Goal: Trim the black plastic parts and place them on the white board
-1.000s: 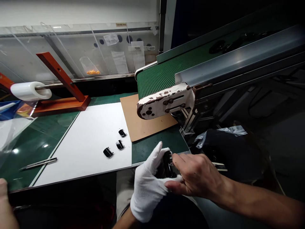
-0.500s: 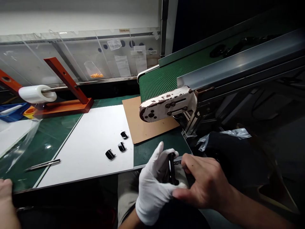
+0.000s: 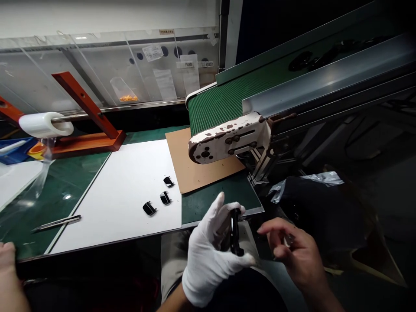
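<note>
My left hand (image 3: 211, 255), in a white glove, holds a glossy black plastic part (image 3: 234, 232) by its ends between thumb and fingers. The part stands on edge, and its broad face is turned away. To the right of it and apart from it, my bare right hand (image 3: 294, 249) has its fingers curled. A small pale thing shows among those fingers, too little of it to name. Three small black plastic pieces (image 3: 165, 198) lie on a white sheet (image 3: 130, 182) on the bench to the left.
A green conveyor belt (image 3: 214, 108) slopes up to the right, with black parts on it. Under its end lies a brown board (image 3: 208, 175). Further left are slim metal tweezers (image 3: 56, 223), a plastic film roll (image 3: 45, 125) on a wooden stand (image 3: 87, 145), and another person's hand (image 3: 7, 255).
My right hand has drawn away from the black part to the right, its fingers curling. My left hand still holds the part in nearly the same place.
</note>
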Tool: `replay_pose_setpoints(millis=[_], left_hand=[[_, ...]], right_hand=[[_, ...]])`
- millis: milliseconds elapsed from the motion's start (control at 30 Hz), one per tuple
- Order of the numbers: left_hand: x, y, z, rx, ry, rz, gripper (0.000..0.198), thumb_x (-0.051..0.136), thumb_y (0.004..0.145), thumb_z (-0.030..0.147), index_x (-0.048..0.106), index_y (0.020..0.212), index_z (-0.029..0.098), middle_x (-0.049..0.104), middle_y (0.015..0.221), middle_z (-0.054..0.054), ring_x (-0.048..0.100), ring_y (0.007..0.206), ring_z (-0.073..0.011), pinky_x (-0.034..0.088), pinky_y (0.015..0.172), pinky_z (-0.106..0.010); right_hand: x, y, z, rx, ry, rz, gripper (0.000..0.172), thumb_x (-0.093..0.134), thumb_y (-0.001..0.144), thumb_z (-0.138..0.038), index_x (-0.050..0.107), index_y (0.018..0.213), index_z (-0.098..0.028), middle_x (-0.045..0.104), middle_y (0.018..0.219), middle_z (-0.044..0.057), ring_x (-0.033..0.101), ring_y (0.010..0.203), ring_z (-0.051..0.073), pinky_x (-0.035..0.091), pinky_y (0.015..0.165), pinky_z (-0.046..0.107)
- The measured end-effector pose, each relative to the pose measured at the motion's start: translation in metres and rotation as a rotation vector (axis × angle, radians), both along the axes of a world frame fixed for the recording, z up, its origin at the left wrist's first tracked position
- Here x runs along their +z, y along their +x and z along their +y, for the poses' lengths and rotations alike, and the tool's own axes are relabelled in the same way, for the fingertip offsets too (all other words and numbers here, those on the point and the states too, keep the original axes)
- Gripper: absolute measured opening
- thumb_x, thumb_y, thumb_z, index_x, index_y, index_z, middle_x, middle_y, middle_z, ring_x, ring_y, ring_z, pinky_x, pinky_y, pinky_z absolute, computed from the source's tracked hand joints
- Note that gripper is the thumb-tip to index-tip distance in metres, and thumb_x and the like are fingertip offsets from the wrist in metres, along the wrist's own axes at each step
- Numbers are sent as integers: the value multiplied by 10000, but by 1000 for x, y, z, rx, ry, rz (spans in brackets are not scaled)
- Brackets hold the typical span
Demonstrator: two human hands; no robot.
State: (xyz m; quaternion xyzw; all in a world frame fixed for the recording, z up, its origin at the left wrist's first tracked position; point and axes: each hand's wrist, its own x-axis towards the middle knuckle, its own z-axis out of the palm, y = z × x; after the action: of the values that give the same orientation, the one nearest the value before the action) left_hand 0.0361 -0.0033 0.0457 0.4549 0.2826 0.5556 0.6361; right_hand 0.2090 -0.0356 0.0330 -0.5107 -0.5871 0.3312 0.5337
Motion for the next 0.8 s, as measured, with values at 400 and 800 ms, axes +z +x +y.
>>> replay_pose_setpoints(millis=[400,800], left_hand=[[-1,-16,9,100,590,1040,1090,807,713,211,87,1518,348,604,1329,-81,647,1121,-276,537,960,-379],[-13,-23,14,21,688,1146,1077,789,700,117,106,1522,250,527,1403,-146,585,1202,-304,485,1021,-436]], right_hand=[[-3,-19,-9,-183,-56,4,241,667,819,-430,699,715,-215,586,552,-6,510,463,137,397,411,234],[-30,-26,-10,-216,-221,185,350,669,814,-430,529,591,-201,387,513,-52,374,452,102,326,424,240]])
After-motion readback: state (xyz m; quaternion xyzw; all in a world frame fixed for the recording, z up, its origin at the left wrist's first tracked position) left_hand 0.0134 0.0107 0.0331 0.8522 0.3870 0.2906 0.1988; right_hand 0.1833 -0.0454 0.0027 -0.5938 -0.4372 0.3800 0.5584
